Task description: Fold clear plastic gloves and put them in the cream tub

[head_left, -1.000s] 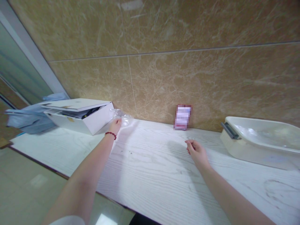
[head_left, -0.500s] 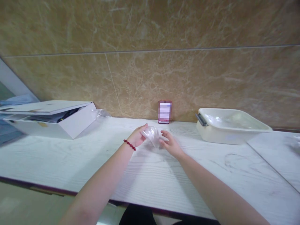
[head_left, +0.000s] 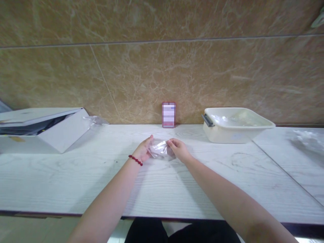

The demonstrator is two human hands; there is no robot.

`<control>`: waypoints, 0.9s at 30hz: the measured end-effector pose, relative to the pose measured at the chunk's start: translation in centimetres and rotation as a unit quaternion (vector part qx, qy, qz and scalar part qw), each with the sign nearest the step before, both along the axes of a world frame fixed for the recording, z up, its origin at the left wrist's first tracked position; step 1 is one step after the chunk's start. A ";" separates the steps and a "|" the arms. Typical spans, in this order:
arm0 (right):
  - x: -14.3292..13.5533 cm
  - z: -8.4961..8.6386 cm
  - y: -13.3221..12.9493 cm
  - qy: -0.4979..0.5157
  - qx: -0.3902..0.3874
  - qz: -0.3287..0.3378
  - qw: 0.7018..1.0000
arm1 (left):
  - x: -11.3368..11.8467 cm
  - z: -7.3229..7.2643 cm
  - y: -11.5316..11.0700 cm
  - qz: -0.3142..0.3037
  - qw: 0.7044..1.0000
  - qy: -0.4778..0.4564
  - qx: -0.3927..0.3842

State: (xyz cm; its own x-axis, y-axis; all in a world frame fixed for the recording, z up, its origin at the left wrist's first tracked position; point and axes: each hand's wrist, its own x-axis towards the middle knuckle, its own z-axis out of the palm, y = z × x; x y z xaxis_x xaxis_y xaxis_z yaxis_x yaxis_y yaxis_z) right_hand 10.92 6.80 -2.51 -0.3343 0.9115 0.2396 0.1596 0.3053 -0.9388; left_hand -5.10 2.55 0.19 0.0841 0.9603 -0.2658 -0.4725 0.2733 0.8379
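Observation:
A crinkled clear plastic bag (head_left: 160,148) is stretched between my two hands, just over the white wood-grain table (head_left: 157,189). My left hand (head_left: 144,150), with a red bead bracelet (head_left: 135,160) at the wrist, grips the bag's left side; some of its fingers are hidden behind the plastic. My right hand (head_left: 179,150) pinches the bag's upper right edge between thumb and fingers. Whether anything lies inside the bag I cannot tell.
A phone (head_left: 168,115) leans upright against the marbled wall. To the right stands a cream plastic bin (head_left: 227,134) holding clear plastic; more clear plastic (head_left: 310,140) lies beyond it. On the left are a white box (head_left: 63,135) with dark contents and a plastic wrapper (head_left: 96,120).
My right hand has closed from spread fingers to a pinch on the bag's edge. The bag is now spread wider between both hands. The whole view has shifted slightly right.

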 end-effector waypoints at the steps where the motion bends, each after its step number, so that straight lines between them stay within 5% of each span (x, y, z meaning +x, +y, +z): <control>1: 0.1 0.1 0.0 -0.004 0.008 -0.012 1.000 | 0.0 0.1 -0.1 -0.004 1.000 0.009 -0.004; 5: 0.4 0.7 0.0 0.034 -0.026 -0.036 0.998 | -0.3 0.1 -0.2 -0.005 1.000 0.018 0.003; 14: 0.3 2.0 -0.8 0.187 -0.196 0.042 0.962 | -0.3 0.3 -0.6 -0.035 0.999 0.023 0.006; 18: 0.7 2.8 -1.0 0.243 -0.236 0.054 0.939 | -0.1 0.3 -0.6 -0.085 0.993 0.039 0.074; 20: 0.9 3.0 -0.9 0.274 -0.244 0.054 0.929 | -0.3 0.2 -0.6 -0.040 0.986 0.116 0.111; 22: 1.0 3.1 -0.9 0.287 -0.252 0.041 0.923 | -0.3 0.2 -0.7 0.061 0.950 0.256 0.167; 24: 0.9 3.0 -0.8 0.293 -0.256 0.028 0.921 | 0.2 0.5 -1.2 0.133 0.866 0.412 0.249; 27: 0.8 2.9 -1.0 0.303 -0.244 0.026 0.921 | 2.5 1.0 -2.5 0.100 0.741 0.558 0.360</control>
